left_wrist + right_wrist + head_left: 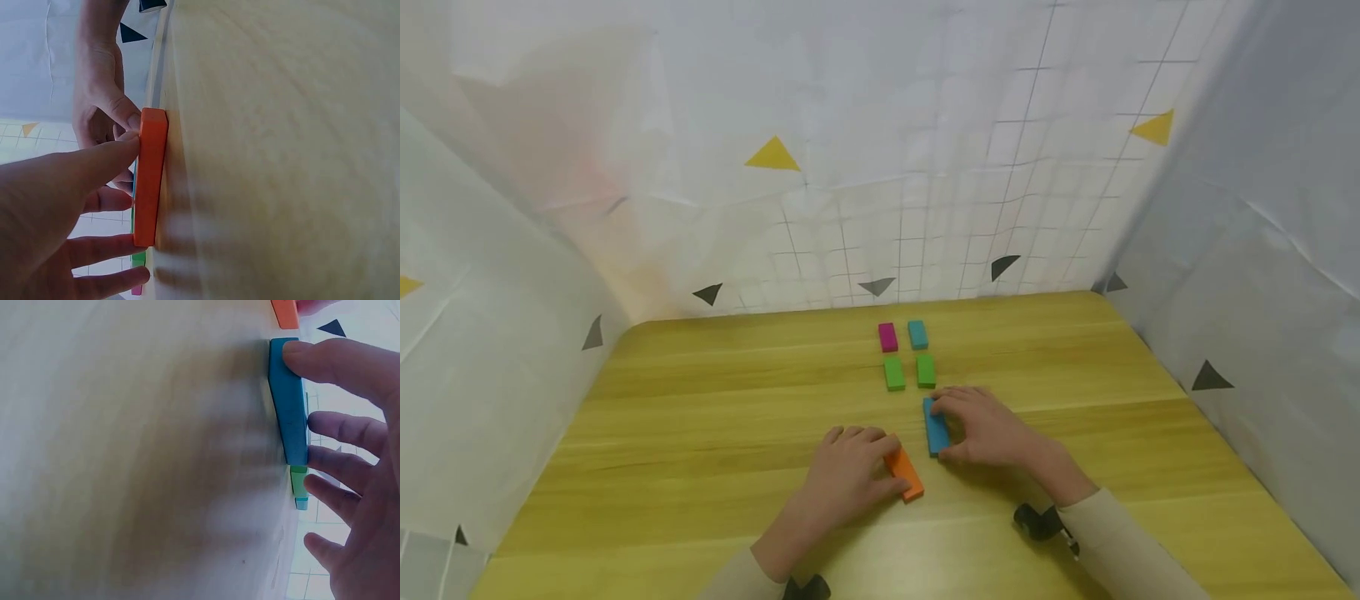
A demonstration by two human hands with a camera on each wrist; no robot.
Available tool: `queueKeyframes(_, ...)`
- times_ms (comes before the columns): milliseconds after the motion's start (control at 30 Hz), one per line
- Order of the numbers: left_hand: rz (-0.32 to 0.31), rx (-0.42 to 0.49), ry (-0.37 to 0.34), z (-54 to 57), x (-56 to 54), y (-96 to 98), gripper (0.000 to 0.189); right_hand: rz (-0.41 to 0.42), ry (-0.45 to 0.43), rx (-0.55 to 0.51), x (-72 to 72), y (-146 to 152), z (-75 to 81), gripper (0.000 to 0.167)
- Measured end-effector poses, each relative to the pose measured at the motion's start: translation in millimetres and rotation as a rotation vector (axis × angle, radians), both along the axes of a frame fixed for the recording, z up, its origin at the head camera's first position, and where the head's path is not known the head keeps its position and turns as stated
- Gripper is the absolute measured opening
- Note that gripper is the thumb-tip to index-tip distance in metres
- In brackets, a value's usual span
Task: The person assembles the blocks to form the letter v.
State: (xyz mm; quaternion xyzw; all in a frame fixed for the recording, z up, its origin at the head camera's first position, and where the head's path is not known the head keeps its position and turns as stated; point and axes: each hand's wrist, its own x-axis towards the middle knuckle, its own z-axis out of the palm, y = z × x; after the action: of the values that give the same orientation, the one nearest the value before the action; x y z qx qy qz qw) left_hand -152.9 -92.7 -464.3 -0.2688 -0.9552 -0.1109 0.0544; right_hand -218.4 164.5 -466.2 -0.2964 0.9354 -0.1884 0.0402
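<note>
In the head view, the pink [888,337], teal [917,335] and two green blocks [894,374] look done, paired on the bench [715,408]; the nearer orange block [909,471], slanted, and blue block [935,433] seem left to line up. The left wrist view shows the left hand [40,209] clamped on orange, thumb and fingers spanning it. In the right wrist view, the right hand [378,506] grips blue likewise, on the bench.

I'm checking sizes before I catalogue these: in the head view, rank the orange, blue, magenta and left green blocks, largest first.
1. Orange block and blue block: too alike to rank, both partly covered
2. Left green block
3. Magenta block, which also lies farther away
</note>
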Motion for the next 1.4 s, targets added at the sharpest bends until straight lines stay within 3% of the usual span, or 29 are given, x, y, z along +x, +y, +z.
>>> queueKeyframes(667,0.005,0.002,-0.006,-1.5,0.0,2.3,0.045,-0.035,0.046,-0.026,5.9,3.9,-1.8,0.049)
queueKeyframes(1400,0.000,0.010,0.017,-3.4,0.2,-1.1,0.047,-0.050,0.135,-0.039,23.9,1.0,17.7,0.048)
